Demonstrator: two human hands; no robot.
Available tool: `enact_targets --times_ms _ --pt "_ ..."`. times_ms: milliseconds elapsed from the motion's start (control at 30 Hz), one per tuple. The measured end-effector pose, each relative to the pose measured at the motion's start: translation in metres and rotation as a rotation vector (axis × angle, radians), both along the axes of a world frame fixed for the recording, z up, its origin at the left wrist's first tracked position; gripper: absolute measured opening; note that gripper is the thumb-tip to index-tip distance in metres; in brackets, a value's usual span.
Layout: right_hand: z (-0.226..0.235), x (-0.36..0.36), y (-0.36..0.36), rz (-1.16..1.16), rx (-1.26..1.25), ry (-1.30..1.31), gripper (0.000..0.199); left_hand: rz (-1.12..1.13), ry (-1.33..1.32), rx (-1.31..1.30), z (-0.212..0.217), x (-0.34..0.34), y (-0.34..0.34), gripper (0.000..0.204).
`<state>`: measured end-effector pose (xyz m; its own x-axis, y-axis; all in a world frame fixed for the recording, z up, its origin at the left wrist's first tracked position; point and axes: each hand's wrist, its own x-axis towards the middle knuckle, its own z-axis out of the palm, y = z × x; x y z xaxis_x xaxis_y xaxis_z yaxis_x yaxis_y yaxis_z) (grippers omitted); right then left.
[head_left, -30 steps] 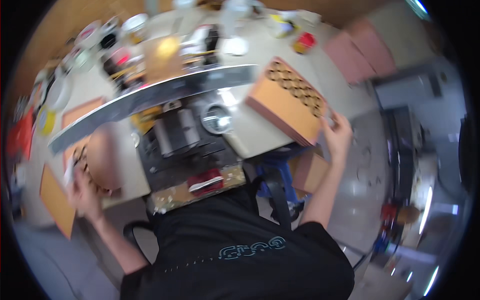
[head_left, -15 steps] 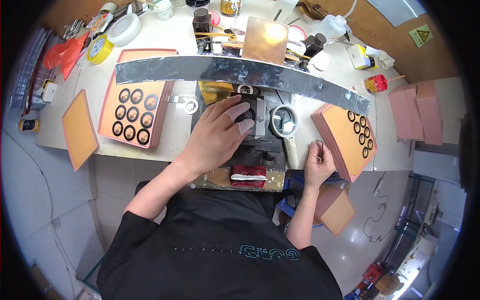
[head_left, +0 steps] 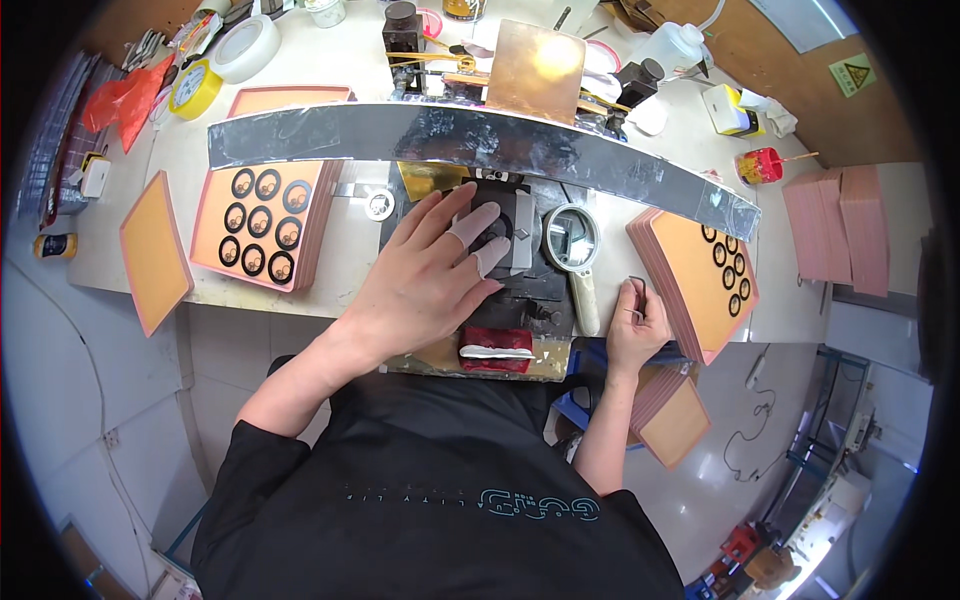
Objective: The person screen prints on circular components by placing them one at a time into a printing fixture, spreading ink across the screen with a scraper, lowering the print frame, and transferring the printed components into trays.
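Observation:
My left hand (head_left: 415, 285) lies over a black fixture (head_left: 515, 300), its fingers stretched and apart, pale finger covers on two of them. The fingertips reach a dark round part (head_left: 502, 228) on the fixture, which they partly hide; I see nothing gripped. At the table's front edge, my right hand (head_left: 638, 338) is closed on a thin dark tool (head_left: 640, 288) that looks like tweezers. Between the hands lies a magnifying glass (head_left: 583, 305) with a pale handle. Just in front of the fixture is a folded dark-red cloth (head_left: 496, 338) with a white strip.
A long dark strip (head_left: 400, 132) spans the bench beyond my hands. Stacked orange trays with black rings stand left (head_left: 318, 215) and right (head_left: 690, 300). A loose tray (head_left: 155, 255) overhangs the left edge. Behind are a copper-coloured plate (head_left: 537, 72) and a tape roll (head_left: 195, 90).
My left hand's fingers have straightened and spread over the fixture. My right hand stays in place, with the thin tool at a slightly different angle. The whole view has shifted a little.

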<state>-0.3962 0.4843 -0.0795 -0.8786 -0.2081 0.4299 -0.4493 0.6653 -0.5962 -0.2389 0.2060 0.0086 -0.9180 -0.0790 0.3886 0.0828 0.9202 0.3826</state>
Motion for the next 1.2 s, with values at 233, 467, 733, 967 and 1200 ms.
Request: enact_targets --times_ms 233,467,733,967,1200 --pt "0.028 0.024 0.005 0.225 -0.175 -0.187 0.01 0.006 -0.046 0.002 0.012 0.004 0.006 0.046" --pt "0.064 0.07 -0.027 0.85 -0.011 -0.231 0.021 -0.098 -0.107 0.107 0.016 0.013 -0.013 0.056" --pt "0.126 0.019 -0.082 0.851 0.015 0.055 0.019 0.039 0.308 0.398 0.021 0.049 -0.021 0.06" --pt "0.096 -0.002 -0.143 0.815 -0.079 0.059 0.015 -0.062 0.726 0.334 0.054 0.051 -0.023 0.056" --pt "0.092 0.092 -0.052 0.729 -0.055 -0.26 0.021 -0.087 0.719 0.208 0.081 0.027 -0.083 0.076"
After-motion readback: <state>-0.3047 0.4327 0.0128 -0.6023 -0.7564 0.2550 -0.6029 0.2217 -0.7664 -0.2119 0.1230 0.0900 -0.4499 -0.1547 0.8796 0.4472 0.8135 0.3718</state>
